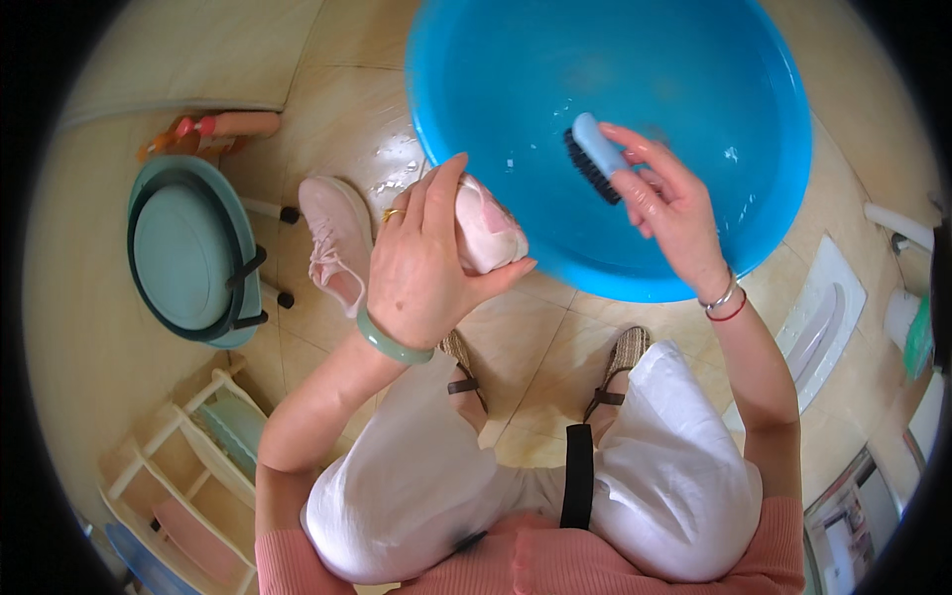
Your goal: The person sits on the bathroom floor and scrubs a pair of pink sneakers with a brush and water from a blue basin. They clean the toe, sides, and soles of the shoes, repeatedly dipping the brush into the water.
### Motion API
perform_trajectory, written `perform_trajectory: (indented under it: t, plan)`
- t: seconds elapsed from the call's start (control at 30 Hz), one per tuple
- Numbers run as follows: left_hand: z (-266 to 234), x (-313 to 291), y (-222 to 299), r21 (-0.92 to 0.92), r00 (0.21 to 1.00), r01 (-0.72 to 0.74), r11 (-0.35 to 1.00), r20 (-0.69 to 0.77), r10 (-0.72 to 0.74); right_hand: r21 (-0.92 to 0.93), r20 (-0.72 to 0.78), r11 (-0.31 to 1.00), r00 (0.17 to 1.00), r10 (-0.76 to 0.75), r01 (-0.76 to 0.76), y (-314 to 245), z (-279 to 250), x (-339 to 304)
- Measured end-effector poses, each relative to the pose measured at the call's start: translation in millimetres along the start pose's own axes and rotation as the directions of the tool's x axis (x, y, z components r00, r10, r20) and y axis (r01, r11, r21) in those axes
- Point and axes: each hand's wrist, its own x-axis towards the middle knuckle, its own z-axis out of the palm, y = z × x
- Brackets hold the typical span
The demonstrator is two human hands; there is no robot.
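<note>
Clasped between thumb and outstretched fingers, a pale pink shoe (484, 236) is held by the left hand (421, 248) at the near left edge of a big blue basin (471, 79), though whether the rim is touched cannot be told. Over to the right, above the basin, a brush (599, 149) is gripped in the right hand (669, 193), its black bristles angled toward the left hand! Just left of the left hand, a laced pink sneaker (329, 228) is seen on the tiled floor (526, 342), with a green tub (183, 258) placed farther out beyond it.

Glossy beige tiled floor (540, 362), cream rack (127, 478)
</note>
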Motion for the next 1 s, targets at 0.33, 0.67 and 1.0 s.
perform_trajectory:
  t: [0.33, 0.67, 1.0]
  plan:
    - [22, 17, 12, 0.031, 0.996, 0.034, 0.999, 0.085, -0.036, 0.072, 0.111, 0.922, 0.916, -0.386, 0.38, -8, 9, 5]
    - [23, 19, 9, -0.017, 0.997, -0.007, 1.0, 0.075, 0.008, 0.163, 0.146, 0.827, 0.816, -0.56, 0.538, 2, 25, 28]
    - [19, 14, 6, -0.096, 0.997, 0.036, 0.995, 0.077, -0.028, -0.113, 0.312, 0.873, 0.851, -0.422, 0.475, 31, -1, 17]
